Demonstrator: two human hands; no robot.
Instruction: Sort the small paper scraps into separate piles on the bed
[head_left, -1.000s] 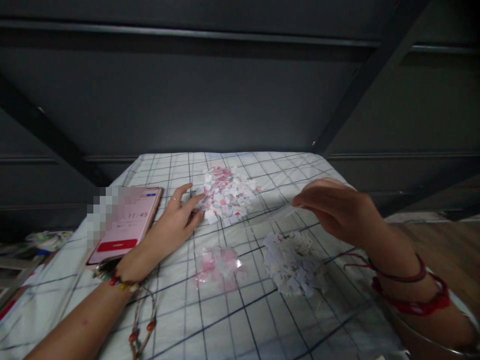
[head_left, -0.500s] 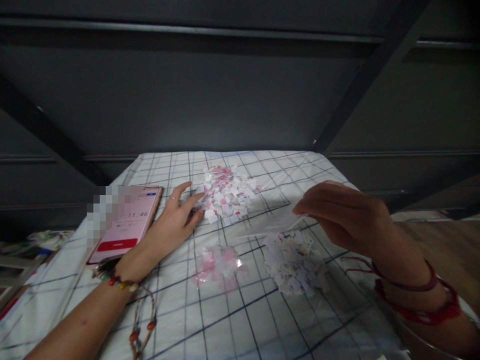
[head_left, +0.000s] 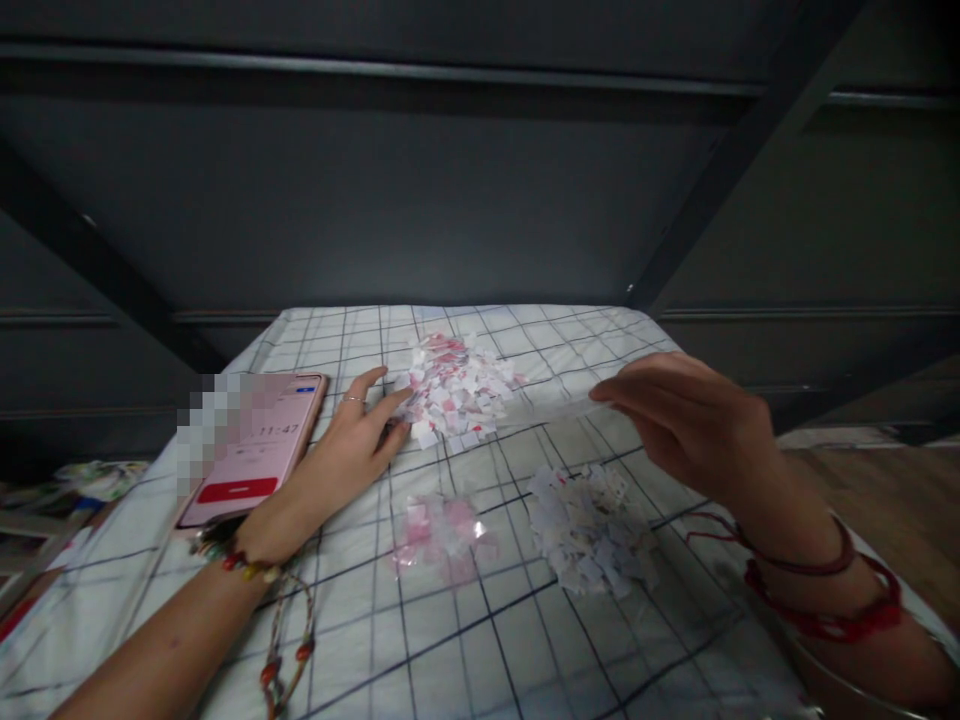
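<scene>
Fingers spread, my left hand (head_left: 364, 430) rests at the left edge of a pile of small white and pink paper scraps (head_left: 457, 395). Its fingertips reach the nearest scraps and hold nothing I can see. My right hand (head_left: 682, 420) pinches one end of a thin white sheet (head_left: 555, 410), blurred and seen almost edge-on, just right of that pile. Whether it is paper or card I cannot tell. Below the sheet lies a second pile, of mostly white paper scraps (head_left: 592, 530). Nearer the middle front is a small heap of shiny pink and clear pieces (head_left: 442, 535).
A phone (head_left: 255, 450) in a pink case lies left of my left hand, its screen lit with a timer. The white checked cloth (head_left: 480, 650) covers the surface. A dark panelled wall (head_left: 420, 190) rises behind its far edge.
My right hand has tilted the white sheet and raised it slightly, from above the white pile toward the far pile; it now shows nearly edge-on. My left hand has barely moved.
</scene>
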